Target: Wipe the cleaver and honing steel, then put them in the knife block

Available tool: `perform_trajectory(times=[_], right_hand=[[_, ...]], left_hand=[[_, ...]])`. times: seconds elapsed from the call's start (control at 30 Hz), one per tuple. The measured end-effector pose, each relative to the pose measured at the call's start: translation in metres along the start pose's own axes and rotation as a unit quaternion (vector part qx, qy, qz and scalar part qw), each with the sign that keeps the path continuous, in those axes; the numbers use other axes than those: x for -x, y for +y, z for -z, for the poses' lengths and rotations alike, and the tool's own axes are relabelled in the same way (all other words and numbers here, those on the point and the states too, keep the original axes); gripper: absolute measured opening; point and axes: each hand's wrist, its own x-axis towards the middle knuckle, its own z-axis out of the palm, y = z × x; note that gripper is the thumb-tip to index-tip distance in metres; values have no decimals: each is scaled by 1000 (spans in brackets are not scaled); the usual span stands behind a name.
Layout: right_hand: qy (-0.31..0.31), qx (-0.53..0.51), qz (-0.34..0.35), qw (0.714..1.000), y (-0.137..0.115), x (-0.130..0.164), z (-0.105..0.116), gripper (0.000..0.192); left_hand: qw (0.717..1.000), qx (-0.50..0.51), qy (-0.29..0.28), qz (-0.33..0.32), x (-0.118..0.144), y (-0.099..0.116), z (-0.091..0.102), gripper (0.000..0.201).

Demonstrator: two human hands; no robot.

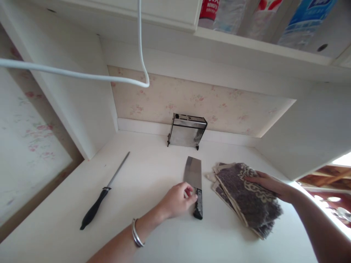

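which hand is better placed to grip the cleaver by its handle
Probably the left hand: it is already at the black handle of the cleaver, while the right hand holds the folded patterned cloth.

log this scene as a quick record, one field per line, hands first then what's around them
left hand: fingers curled, by the black handle of the cleaver; contact unclear
right hand: on the folded patterned cloth, right side; grip unclear
cleaver: lying on the white surface, blade end away from the person
honing steel: left of the cleaver, handle toward the person
slotted metal stand: beyond the cleaver, near the wall
bracelet: left wrist
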Motion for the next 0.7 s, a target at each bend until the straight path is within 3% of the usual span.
perform_trajectory(times=[0.1, 0.23, 0.37, 0.43, 0.5, 0.57, 0.63, 0.7], right_hand=[[-112, -12, -99, 989, -34, 16, 0, 47], [-123, -31, -23, 992, -84, 39, -24, 56], [-149, -107, 50, 982, -114, 56, -87, 49], [-206, -127, 62, 968, -117, 57, -128, 48], [-277, -112, 55, 953, -114, 51, -168, 48], [-342, -65, 51, 936, -111, 42, -202, 48], [-319, 30, 91, 943, -113, 31, -228, 46], [-181, 156, 200, 950, -121, 28, -249, 46]], left_hand=[[986, 157, -30, 51, 7, -4, 16, 43], [937, 340, -51, 56, 13, -5, 33, 50], [866, 488, -111, -3, 18, -4, 45, 54], [841, 525, -124, -33, 19, -5, 48, 55], [818, 566, -94, -25, 18, -8, 50, 56], [788, 614, -36, 32, 14, -13, 53, 55], [755, 648, 20, 97, 9, -17, 56, 51], [731, 666, 61, 139, 4, -20, 59, 47]])
